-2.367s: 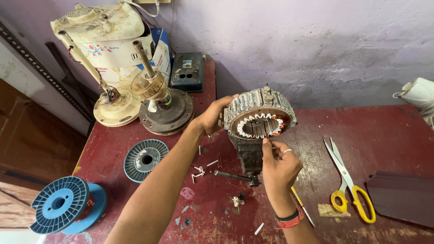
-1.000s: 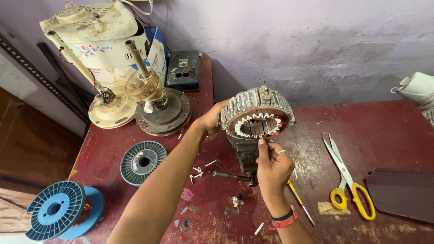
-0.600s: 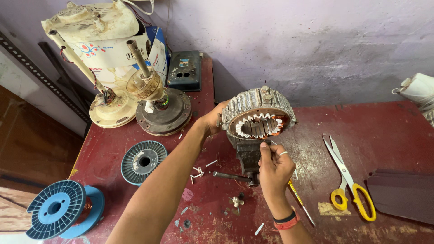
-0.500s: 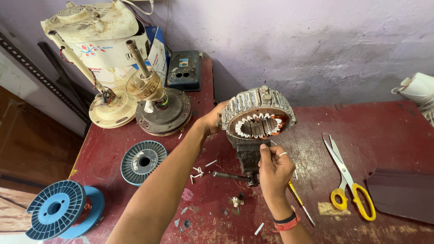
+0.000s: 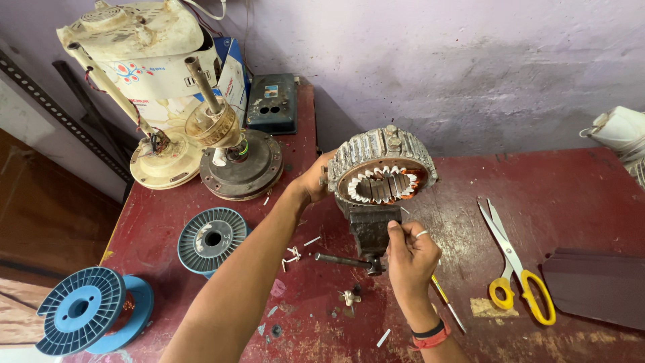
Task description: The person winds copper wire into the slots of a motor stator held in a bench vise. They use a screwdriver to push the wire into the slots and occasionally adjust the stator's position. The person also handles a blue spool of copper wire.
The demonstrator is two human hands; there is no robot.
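Left hand (image 5: 314,183) is reaching forward on a long, nearly straight arm and gripping the nine o'clock edge of the motor stator (image 5: 381,173), fingers wrapped around its ribbed metal rim. Right hand (image 5: 410,259) is rising from the lower edge with the wrist bent upward, fingers pinched narrow just under the stator's six o'clock side; whatever thin thing it is pinching is too small to tell. A ring is showing on one finger and a red and black band on the wrist. The stator is standing upright, clamped in a small dark vise (image 5: 368,228) near the middle of the red bench (image 5: 578,175), its opening ringed with white slot liners and copper. Yellow-handled scissors (image 5: 514,265) are lying at three o'clock from the vise, a blue wire spool (image 5: 212,240) at nine o'clock.
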